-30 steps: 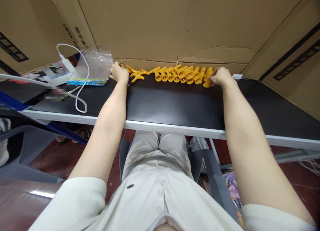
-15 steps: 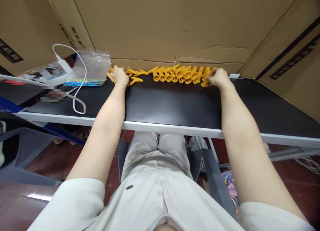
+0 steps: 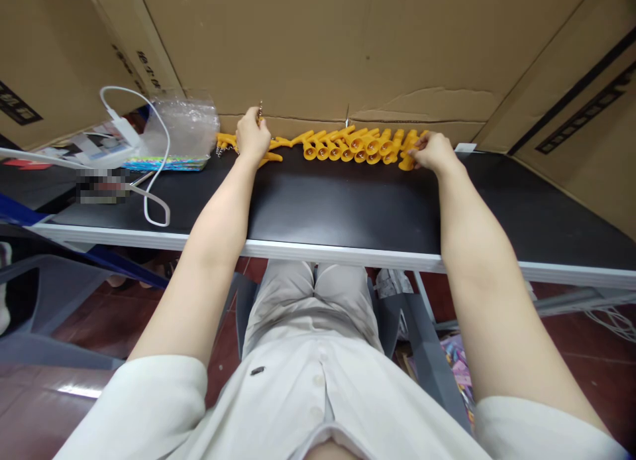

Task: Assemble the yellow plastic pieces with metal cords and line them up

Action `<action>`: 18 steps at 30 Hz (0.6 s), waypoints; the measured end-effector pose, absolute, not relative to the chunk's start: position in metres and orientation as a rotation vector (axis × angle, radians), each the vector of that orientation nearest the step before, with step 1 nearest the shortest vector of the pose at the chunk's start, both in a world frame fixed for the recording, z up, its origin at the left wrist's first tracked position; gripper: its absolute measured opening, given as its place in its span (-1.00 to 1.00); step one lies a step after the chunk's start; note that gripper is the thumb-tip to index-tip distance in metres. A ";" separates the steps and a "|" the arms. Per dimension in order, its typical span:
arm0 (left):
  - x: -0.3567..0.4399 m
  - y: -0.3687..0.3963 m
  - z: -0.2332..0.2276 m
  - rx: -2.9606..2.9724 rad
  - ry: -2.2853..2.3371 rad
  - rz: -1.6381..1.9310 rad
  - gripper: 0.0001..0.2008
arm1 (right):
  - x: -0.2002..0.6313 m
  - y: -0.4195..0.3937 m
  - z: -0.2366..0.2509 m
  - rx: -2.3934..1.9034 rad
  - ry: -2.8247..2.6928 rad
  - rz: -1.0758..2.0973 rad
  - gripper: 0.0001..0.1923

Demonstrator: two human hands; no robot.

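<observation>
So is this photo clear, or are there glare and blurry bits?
All in the head view: a soft sheen on the black tabletop; small glints on the clear plastic bag; a pixelated patch at left; yellow pieces fairly distinct, though fine detail is too small to tell.

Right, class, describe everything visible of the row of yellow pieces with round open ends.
The yellow pieces look like smooth plastic, with flared round cups mostly facing the viewer and narrower stems behind. They lie close together, overlapping in view, on the black tabletop before the cardboard wall. The right hand touches their right end.
</observation>
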State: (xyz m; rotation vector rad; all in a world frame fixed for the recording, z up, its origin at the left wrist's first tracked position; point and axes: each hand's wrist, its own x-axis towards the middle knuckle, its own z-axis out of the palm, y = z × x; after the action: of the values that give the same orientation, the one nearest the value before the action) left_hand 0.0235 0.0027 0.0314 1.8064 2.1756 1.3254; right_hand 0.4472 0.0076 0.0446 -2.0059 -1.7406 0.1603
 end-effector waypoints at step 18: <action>0.033 0.004 0.008 1.955 1.999 0.897 -0.51 | 0.446 0.010 0.041 -2.019 -1.721 0.206 -0.53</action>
State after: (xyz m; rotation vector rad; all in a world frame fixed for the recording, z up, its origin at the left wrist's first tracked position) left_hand 0.0327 0.0038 0.0079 1.9548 1.9986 0.8975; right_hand 0.4463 0.0097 0.0413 -2.0185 -1.7212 0.2056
